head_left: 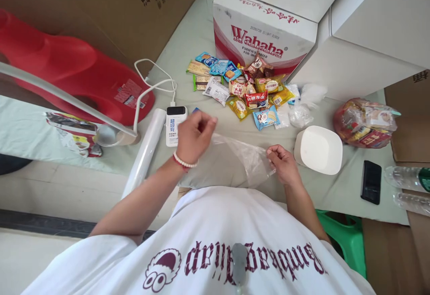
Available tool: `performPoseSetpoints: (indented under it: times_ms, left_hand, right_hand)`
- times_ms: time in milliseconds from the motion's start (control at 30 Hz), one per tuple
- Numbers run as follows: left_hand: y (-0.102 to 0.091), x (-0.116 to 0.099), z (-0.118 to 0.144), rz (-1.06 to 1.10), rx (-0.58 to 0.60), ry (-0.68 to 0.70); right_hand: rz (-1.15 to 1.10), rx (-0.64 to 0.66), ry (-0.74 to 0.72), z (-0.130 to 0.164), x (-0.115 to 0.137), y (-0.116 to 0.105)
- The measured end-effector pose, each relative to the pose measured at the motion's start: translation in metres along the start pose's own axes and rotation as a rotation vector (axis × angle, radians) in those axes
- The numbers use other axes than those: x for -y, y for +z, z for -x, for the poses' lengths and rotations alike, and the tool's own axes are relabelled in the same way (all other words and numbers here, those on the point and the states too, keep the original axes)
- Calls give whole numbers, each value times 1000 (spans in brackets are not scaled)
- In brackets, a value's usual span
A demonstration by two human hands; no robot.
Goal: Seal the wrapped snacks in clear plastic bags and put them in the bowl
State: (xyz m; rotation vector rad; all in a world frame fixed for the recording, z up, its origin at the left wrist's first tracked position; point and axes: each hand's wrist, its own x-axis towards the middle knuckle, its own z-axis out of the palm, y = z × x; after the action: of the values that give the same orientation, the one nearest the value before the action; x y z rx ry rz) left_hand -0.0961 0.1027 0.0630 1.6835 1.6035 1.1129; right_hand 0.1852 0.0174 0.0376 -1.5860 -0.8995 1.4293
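seen from above, a person in a white printed shirt holds a clear plastic bag (240,158) stretched between both hands over a pale green table (336,192). the left hand (195,136) is raised, fingers pinched on the bag's upper left edge; the right hand (284,162) sits lower, fingers closed on its right edge. the bag's long axis runs left to right between them, sagging toward the body. just beyond the hands lies a heap of small snack packets (242,86), nearer the left hand, in front of a wahaha carton (265,30). a white bowl (319,149) stands just right of the right hand, a power bank (174,124) just left of the left hand. bare tabletop shows under the bag and behind the bowl.
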Motion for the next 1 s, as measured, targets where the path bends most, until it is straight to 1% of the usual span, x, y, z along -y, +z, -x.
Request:
performPoseSetpoints:
  times_ms: [67, 133, 167, 200, 233, 333, 400, 433, 467, 533, 600, 633, 700, 733, 800, 833, 867, 900, 967, 1000]
  left_hand:
    - [13, -4, 30, 144, 296, -149]
    - [33, -6, 56, 238, 497, -272]
    - [45, -7, 66, 279, 563, -322]
    - [58, -8, 73, 299, 589, -344]
    - [70, -8, 76, 311, 589, -345]
    - [98, -6, 72, 382, 543, -340]
    - [106, -4, 66, 466, 516, -397]
    - [106, -2, 64, 519, 498, -445]
    - [103, -1, 62, 584, 477, -497]
    - [89, 2, 63, 748, 448, -587]
    - [68, 8, 66, 895, 486, -638]
    - [56, 13, 68, 934, 522, -657]
    - [33, 25, 72, 937, 606, -695]
    - [23, 32, 74, 903, 618, -709]
    - [5, 46, 76, 775, 591, -708]
    - [-2, 52, 76, 697, 560, -688]
    - [-8, 56, 76, 623, 526, -658]
    - [-12, 59, 76, 556, 493, -619]
    - [-13, 60, 74, 428, 438, -521]
    - [-9, 58, 72, 355, 423, -459]
  right_hand:
    - [-120, -86, 16, 2, -8, 11]
    - [-194, -109, 11, 7, -14, 22]
    - [-217, -105, -1, 10, -15, 27]
    - [-234, -92, -15, 13, -16, 32]
    - [-246, -73, -29, 16, -15, 36]
    - [-245, -19, -59, 23, -13, 44]
    - [-235, -32, -72, 26, -12, 45]
    - [-237, -69, -83, 27, -12, 43]
    - [-249, -129, -98, 28, -13, 40]
    - [-287, -280, -119, 29, -19, 30]
    - [-301, -404, -110, 30, -28, 18]
    - [-288, -437, -96, 31, -34, 12]
    - [-225, -461, -68, 34, -47, 0]
    - [-182, -469, -63, 36, -53, -7]
    - [-77, -489, -69, 39, -60, -21]
    - [8, -474, -74, 40, -60, -29]
    - [131, -421, -80, 42, -58, -38]
    - [290, -332, -94, 43, -53, -46]
    - [663, -163, -168, 44, -37, -58]
    - [831, -136, -231, 43, -27, -60]
